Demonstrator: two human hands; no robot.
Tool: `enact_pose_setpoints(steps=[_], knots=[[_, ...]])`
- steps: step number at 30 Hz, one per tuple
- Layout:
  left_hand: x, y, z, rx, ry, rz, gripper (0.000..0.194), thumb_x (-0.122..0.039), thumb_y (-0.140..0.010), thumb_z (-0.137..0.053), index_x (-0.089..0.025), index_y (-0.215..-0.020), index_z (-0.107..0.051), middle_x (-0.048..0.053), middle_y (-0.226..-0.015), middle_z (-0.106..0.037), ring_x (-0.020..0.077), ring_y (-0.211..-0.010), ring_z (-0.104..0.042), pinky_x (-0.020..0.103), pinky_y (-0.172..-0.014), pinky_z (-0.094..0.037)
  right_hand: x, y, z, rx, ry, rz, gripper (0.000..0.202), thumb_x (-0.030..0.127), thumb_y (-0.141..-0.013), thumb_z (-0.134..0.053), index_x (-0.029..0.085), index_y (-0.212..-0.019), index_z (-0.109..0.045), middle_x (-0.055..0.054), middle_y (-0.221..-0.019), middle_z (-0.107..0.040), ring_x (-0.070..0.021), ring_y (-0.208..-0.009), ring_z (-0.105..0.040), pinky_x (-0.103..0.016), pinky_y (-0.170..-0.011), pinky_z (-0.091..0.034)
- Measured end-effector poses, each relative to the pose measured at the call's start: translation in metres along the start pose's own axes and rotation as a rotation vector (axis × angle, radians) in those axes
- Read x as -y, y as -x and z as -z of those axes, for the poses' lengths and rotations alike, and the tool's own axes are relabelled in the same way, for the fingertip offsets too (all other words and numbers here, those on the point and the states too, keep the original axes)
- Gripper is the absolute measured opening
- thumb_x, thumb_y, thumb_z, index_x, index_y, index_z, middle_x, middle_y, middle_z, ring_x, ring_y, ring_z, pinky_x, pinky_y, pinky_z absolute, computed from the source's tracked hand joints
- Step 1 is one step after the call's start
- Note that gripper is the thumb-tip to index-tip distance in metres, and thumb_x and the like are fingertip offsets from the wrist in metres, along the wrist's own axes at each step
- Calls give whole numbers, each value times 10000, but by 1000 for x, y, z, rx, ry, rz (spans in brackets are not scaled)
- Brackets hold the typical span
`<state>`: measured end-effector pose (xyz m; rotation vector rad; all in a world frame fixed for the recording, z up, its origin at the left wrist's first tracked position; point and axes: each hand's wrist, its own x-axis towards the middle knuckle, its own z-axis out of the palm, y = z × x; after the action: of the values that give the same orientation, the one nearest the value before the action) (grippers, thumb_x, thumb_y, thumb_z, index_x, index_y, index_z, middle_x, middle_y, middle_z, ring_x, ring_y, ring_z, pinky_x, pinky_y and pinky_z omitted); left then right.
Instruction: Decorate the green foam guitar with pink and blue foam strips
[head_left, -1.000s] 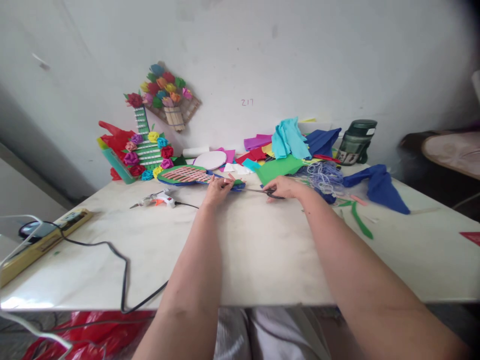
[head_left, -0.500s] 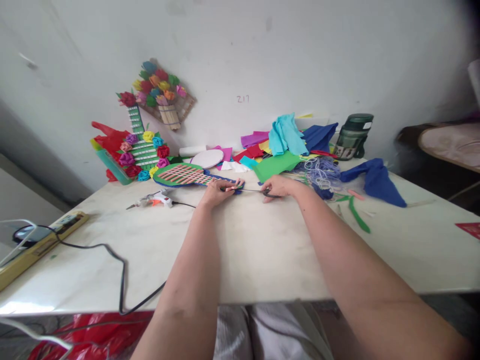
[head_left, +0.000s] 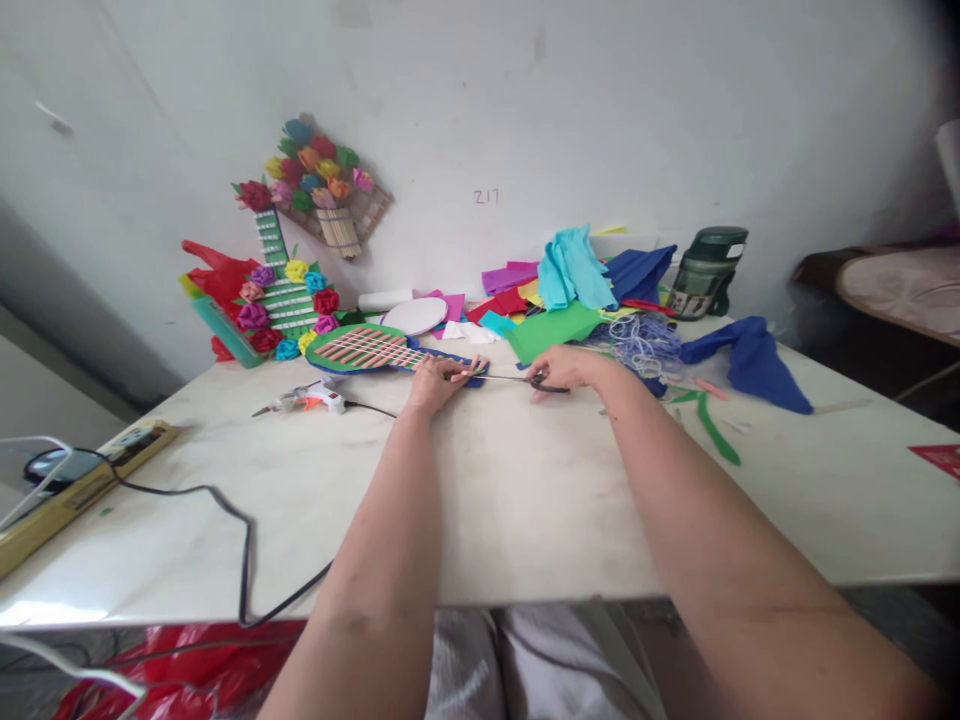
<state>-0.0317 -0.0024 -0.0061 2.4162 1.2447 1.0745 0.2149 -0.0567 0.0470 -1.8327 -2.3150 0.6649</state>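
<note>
Flat guitar-shaped piece (head_left: 360,348) lies on the table (head_left: 517,500), body to the left, neck under the left hand (head_left: 435,383). That hand bends over the neck near its far end, fingers on it; whether they pinch or only press, cannot tell. Right hand (head_left: 556,370), just past the neck's end, is curled firmly round the scissors (head_left: 517,379), blades pointing back at the neck. Blade tips hard to make out beside the left fingers; contact with the piece unclear. Part of the neck hidden by the left hand; both forearms cut off at the lower edge. Count: two hands; one pair of scissors; one glue gun (head_left: 322,396) in front of the piece's body; one white oval (head_left: 415,316) behind it; one bottle (head_left: 709,272) well off to its right.
</note>
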Motion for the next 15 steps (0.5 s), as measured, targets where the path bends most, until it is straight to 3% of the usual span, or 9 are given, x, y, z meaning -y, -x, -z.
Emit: enact_pose_setpoints(steps=[5,10,15], knots=[[-2,1,1,12,2,27,126,-311,-719,-635,-229,-771,-715,16,-776,-710,183,-787,-629,320,-798,-451,-8,0,1,-16,-2,72,511,375,-550,-722,205,-1032,-694,-32,-902,-701,-176,-747,-598,-229,-616,-428],[-7,1,3,36,-22,50,144,-248,-721,-618,-209,-813,-722,18,-816,-713,170,-805,-620,292,-796,-441,-2,0,-2,13,50,28,518,339,-586,-694,199,-1084,-667,-18,-879,-700,-152,-689,-590,-215,-565,-405],[-10,2,7,46,-70,7,216,-166,-706,-576,-201,-856,-729,32,-841,-712,185,-793,-616,308,-808,-433,-1,-7,-8,-68,131,49,462,389,-583,-704,230,-1017,-698,-5,-857,-701,-158,-729,-592,-212,-574,-386]])
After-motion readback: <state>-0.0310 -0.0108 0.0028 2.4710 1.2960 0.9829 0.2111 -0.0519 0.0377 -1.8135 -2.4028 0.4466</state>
